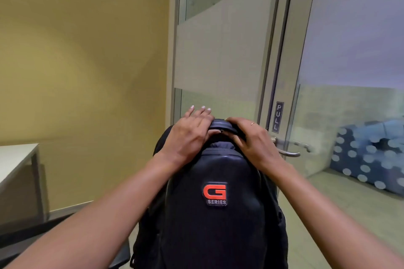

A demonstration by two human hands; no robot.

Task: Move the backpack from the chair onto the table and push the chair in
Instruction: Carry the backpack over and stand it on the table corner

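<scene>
A black backpack (pixel 215 220) with a red "G SERIES" badge stands upright in the lower middle of the head view. My left hand (pixel 188 135) lies over the left side of its top carry handle (pixel 223 125), thumb tucked under the strap and fingertips reaching past it. My right hand (pixel 251 140) is curled around the right side of the same handle. A dark edge of the chair (pixel 120 255) shows at the bottom left, beside the bag. The corner of the pale table (pixel 15 159) is at the far left.
A yellow wall fills the left. Directly behind the backpack is a frosted glass partition and a glass door (pixel 328 72) with a "PULL" sign and a metal lever handle (pixel 290 148). Blue dotted seating (pixel 371 155) lies beyond the glass at right.
</scene>
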